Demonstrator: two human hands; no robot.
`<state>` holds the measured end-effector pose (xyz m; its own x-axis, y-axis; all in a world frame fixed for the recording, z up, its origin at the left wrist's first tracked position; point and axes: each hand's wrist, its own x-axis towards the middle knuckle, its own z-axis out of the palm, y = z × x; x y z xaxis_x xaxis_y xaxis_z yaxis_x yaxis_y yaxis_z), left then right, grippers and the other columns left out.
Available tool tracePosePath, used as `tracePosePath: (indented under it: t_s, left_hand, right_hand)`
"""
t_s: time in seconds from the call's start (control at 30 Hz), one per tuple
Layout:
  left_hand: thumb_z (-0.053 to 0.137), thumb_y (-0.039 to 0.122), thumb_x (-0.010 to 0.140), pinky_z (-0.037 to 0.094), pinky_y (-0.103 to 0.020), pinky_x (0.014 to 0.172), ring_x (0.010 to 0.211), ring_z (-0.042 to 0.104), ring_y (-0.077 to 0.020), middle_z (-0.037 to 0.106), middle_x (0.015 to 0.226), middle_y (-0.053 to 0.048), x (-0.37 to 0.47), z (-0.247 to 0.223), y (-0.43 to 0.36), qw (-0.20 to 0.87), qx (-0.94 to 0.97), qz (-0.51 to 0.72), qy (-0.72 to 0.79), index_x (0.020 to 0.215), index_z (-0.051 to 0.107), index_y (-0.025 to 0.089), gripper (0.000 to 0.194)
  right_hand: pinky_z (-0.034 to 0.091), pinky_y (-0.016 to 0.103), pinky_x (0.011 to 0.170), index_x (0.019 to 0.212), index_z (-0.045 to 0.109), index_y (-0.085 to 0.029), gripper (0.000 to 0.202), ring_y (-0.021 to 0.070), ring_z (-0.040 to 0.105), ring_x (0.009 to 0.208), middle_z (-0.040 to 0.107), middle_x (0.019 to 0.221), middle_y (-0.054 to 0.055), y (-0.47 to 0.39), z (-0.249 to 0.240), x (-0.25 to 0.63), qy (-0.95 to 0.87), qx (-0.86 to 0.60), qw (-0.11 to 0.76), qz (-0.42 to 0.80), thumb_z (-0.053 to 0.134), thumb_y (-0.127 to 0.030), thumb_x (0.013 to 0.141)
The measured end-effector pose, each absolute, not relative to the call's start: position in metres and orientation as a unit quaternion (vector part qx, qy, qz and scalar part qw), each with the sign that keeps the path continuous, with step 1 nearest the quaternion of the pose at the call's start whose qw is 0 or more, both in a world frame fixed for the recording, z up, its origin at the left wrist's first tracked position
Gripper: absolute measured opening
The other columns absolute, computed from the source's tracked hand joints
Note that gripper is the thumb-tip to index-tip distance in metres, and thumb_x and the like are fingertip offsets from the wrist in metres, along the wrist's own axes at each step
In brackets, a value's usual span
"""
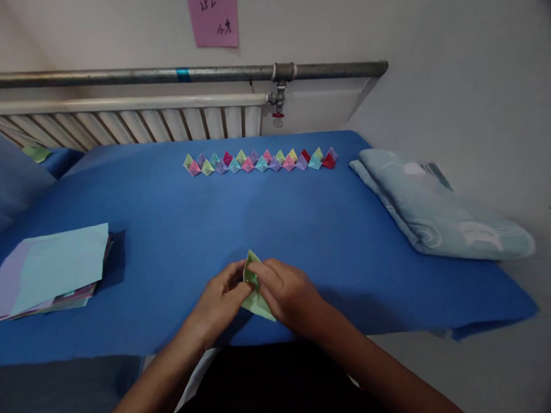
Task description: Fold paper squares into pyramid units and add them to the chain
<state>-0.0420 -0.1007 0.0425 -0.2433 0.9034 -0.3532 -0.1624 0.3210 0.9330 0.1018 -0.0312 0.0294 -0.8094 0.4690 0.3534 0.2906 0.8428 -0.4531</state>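
Observation:
Near the front edge of the blue-covered table, a partly folded sheet of light green paper (258, 304) is held between my two hands. My left hand (223, 298) grips its left side, the thumb pressed against the inner face. My right hand (288, 289) covers the right side, with its fingers reaching into the open fold. Those fingers hide much of the paper's middle. Toward the back of the table stand two rows of small folded paper pieces (261, 164) in pink, green, purple, blue, yellow and red.
A stack of coloured paper sheets (63, 267) lies at the left on the blue cloth (174, 226). On the right rests a folded pale blue blanket (440, 204) against the wall. Behind the table are a radiator (170, 120), a metal pipe (231, 75) and a pink note (213, 15).

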Motion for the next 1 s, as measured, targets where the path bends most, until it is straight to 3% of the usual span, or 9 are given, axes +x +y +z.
tracePosePath:
  t_s: [0.1, 0.23, 0.33, 0.47, 0.6, 0.8, 0.9, 1.0]
  left_hand:
    - [0.058, 0.015, 0.071, 0.049, -0.031, 0.08, 0.09, 0.065, -0.02, 0.071, 0.102, -0.008, -0.039, 0.039, -0.101, 0.506, 0.309, 0.505, 0.627, 0.106, 0.066, 0.016, 0.036]
    - [0.058, 0.022, 0.076, 0.05, -0.031, 0.079, 0.087, 0.066, -0.0196, 0.071, 0.098, -0.008, -0.033, 0.029, -0.099, 0.47, 0.312, 0.503, 0.655, 0.11, 0.063, 0.015, 0.035]
    - [0.054, 0.017, 0.076, 0.05, -0.033, 0.082, 0.091, 0.066, -0.0202, 0.071, 0.102, -0.008, -0.031, 0.024, -0.097, 0.436, 0.346, 0.504, 0.661, 0.108, 0.063, 0.016, 0.033]
    - [0.05, 0.007, 0.072, 0.049, -0.034, 0.086, 0.094, 0.065, -0.0202, 0.071, 0.099, -0.005, -0.033, 0.024, -0.097, 0.364, 0.41, 0.463, 0.696, 0.104, 0.065, 0.02, 0.038]
    - [0.05, 0.003, 0.07, 0.048, -0.033, 0.08, 0.087, 0.065, -0.0191, 0.071, 0.09, -0.003, -0.037, 0.025, -0.098, 0.309, 0.425, 0.456, 0.719, 0.105, 0.064, 0.021, 0.042]
    - [0.054, 0.01, 0.071, 0.047, -0.026, 0.066, 0.071, 0.062, -0.014, 0.069, 0.084, -0.001, -0.038, 0.02, -0.098, 0.415, 0.349, 0.526, 0.655, 0.1, 0.06, 0.021, 0.031]
    - [0.063, 0.015, 0.069, 0.048, -0.025, 0.07, 0.079, 0.062, -0.0139, 0.068, 0.093, -0.002, -0.039, 0.024, -0.099, 0.485, 0.282, 0.575, 0.596, 0.102, 0.06, 0.021, 0.033]
    - [0.072, 0.015, 0.063, 0.049, -0.025, 0.078, 0.093, 0.062, -0.016, 0.066, 0.11, -0.004, -0.045, 0.032, -0.102, 0.547, 0.24, 0.596, 0.537, 0.109, 0.062, 0.022, 0.047]
  right_hand:
    - [0.052, 0.032, 0.081, 0.133, 0.045, -0.016, 0.045, 0.019, 0.064, 0.092, 0.067, 0.104, 0.01, -0.032, 0.022, 0.103, -0.915, -0.222, 0.28, 0.189, 0.041, -0.009, 0.088]
    - [0.053, 0.033, 0.084, 0.142, 0.033, -0.02, 0.058, 0.0186, 0.064, 0.094, 0.067, 0.108, 0.009, -0.033, 0.015, 0.102, -0.888, -0.242, 0.332, 0.205, 0.043, -0.009, 0.087]
    - [0.054, 0.033, 0.082, 0.138, 0.042, -0.02, 0.053, 0.0184, 0.065, 0.091, 0.067, 0.104, 0.008, -0.032, 0.015, 0.1, -0.874, -0.274, 0.327, 0.233, 0.043, -0.01, 0.085]
    - [0.053, 0.033, 0.079, 0.114, 0.061, -0.019, 0.038, 0.0191, 0.064, 0.086, 0.067, 0.096, 0.008, -0.029, 0.019, 0.1, -0.866, -0.306, 0.296, 0.26, 0.044, -0.009, 0.082]
    - [0.051, 0.03, 0.079, 0.106, 0.065, -0.021, 0.036, 0.017, 0.065, 0.086, 0.069, 0.095, 0.005, -0.028, 0.016, 0.1, -0.834, -0.31, 0.314, 0.331, 0.043, -0.009, 0.08]
    - [0.049, 0.024, 0.066, 0.093, 0.068, -0.024, 0.035, 0.0125, 0.062, 0.071, 0.07, 0.083, -0.001, -0.029, 0.003, 0.097, -0.723, -0.366, 0.328, 0.485, 0.04, -0.011, 0.076]
    - [0.047, 0.023, 0.061, 0.091, 0.068, -0.024, 0.029, 0.0122, 0.06, 0.068, 0.068, 0.08, -0.002, -0.029, 0.002, 0.097, -0.676, -0.386, 0.336, 0.53, 0.043, -0.016, 0.078]
    - [0.046, 0.022, 0.059, 0.09, 0.067, -0.024, 0.024, 0.0121, 0.059, 0.066, 0.067, 0.079, -0.002, -0.029, 0.003, 0.098, -0.648, -0.389, 0.339, 0.561, 0.046, -0.02, 0.079]
